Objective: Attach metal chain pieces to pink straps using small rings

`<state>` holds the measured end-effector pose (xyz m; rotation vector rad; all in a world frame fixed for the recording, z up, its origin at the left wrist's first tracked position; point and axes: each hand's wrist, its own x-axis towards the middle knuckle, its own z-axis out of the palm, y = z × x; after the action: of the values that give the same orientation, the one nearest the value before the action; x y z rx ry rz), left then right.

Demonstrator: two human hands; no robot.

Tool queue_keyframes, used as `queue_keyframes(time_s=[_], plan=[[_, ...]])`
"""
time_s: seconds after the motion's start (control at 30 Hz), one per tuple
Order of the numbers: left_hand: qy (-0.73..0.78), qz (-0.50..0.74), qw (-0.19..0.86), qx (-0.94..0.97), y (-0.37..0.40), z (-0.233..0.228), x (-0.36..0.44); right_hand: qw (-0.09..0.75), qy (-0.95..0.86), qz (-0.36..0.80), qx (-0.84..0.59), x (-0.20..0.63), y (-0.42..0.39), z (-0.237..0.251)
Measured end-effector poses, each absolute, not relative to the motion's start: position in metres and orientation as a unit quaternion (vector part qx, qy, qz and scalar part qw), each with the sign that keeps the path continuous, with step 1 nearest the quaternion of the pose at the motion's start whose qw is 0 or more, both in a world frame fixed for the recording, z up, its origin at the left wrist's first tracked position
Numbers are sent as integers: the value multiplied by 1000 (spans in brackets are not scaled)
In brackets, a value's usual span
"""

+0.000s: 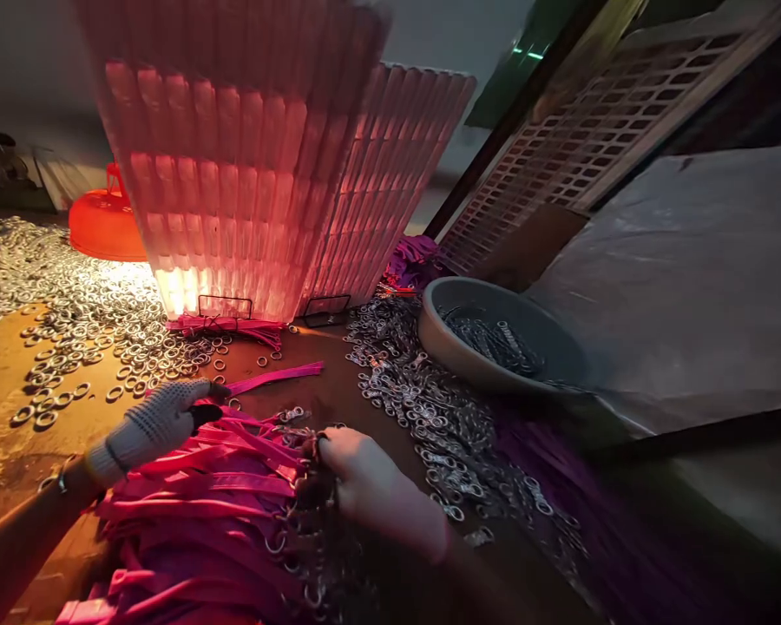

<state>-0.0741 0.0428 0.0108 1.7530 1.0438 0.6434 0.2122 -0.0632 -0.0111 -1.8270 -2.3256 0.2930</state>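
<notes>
My left hand, in a white knitted glove with dark fingertips, pinches one end of a narrow pink strap. The strap's other end points right, above the brown table. Below both hands lies a large heap of pink straps, with metal hooks and rings along its right side. Over that right side is my right hand, also gloved. Its fingers are curled together near the strap ends, and what they grip is hidden in shadow. A few metal clasps lie just beyond its fingertips.
Loose metal rings spread across the left under a red lamp. Upright ribbed translucent panels stand ahead in wire holders. Metal clasps are piled at right beside a grey basin holding more metal pieces. Purple straps lie further right.
</notes>
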Motion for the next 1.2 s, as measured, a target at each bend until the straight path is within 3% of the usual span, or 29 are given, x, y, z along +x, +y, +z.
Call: queue_keyframes(time_s=[0.17, 0.23, 0.43, 0.63, 0.87, 0.97, 1.03, 1.1, 1.2], plan=[[436, 338, 759, 347, 47, -12, -46, 56, -640, 32, -765, 312, -10, -48], [421, 323, 820, 214, 49, -17, -29, 21, -600, -2, -800, 339, 9, -62], [386, 236, 875, 175, 43, -10, -6, -41, -590, -25, -806, 359, 26, -91], [406, 252, 817, 322, 23, -2, -15, -36, -554, 19, -832, 367, 31, -89], [418, 311, 699, 489, 9, -3, -21, 114, -561, 44, -819, 314, 13, -57], [404, 345, 665, 525, 4, -3, -14, 222, -624, 149, -735, 250, -9, -40], [379, 373, 655, 536, 1, -3, -7, 404, -600, 342, -599, 206, -22, -27], [354, 396, 653, 539, -3, -3, -2, 456, -577, 433, -521, 169, -31, -16], [344, 425, 647, 532, -8, -4, -1, 498, -543, 476, -481, 138, -35, -4]])
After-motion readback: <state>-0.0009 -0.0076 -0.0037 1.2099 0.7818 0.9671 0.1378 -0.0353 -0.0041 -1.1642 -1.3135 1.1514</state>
